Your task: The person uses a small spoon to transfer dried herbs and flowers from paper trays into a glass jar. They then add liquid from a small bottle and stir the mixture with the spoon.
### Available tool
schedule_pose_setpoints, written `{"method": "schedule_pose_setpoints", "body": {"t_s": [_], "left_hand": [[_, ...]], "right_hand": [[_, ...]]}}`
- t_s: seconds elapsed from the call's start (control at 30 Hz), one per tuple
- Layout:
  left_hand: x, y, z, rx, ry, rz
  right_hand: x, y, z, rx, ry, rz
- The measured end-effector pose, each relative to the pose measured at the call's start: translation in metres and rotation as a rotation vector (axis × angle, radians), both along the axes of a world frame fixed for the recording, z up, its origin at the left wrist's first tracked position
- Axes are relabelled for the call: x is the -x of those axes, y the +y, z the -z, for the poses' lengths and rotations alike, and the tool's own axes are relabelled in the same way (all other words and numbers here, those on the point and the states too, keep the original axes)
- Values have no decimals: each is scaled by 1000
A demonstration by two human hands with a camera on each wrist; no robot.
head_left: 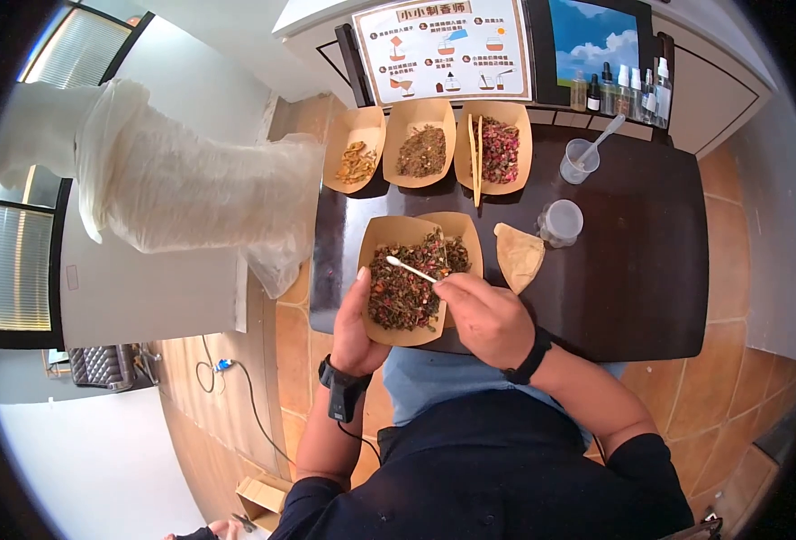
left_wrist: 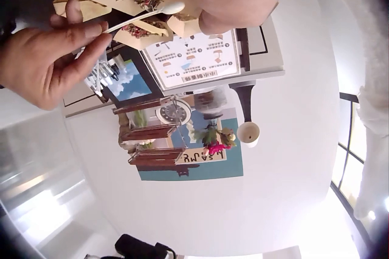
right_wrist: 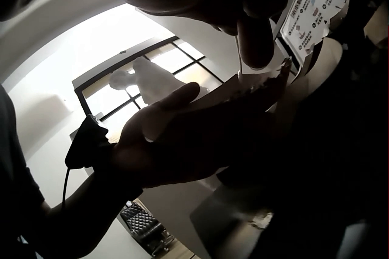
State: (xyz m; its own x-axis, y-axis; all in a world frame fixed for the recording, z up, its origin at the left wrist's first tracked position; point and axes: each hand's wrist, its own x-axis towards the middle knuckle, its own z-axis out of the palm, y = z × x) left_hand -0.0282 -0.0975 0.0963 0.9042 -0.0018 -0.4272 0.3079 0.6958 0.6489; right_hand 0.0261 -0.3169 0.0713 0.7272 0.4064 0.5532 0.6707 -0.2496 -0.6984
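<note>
Left hand is cupping the paper tray of dried petals while the right hand is pinching a little white spoon over it, so tilting that tray or stirring too hard could be flinging petals onto the table.

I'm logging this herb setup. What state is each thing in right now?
Front tray: full of mixed herbs, held by left hand.
Spoon: pinched by right hand, over the herbs.
Three back trays: filled, on table.
Cup: upright, stirrer inside.
Second cup: upright.
Bottles: capped, standing.
</note>
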Motion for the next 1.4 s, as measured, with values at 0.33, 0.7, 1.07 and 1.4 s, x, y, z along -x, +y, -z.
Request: {"method": "schedule_pose_setpoints", "body": {"t_s": [0.33,0.7,1.07,1.4], "left_hand": [[3,-1,-7,-56,28,-8],[3,-1,-5,-38,33,-9],[6,1,-7,-42,28,-19],[8,3,-4,-52,20,-29]], "right_hand": [[-5,-6,5,98,-15,24],[-1,5,4,111,-68,-61],[-4,-25,14,126,-58,40],[-5,-15,24,149,-90,20]]}}
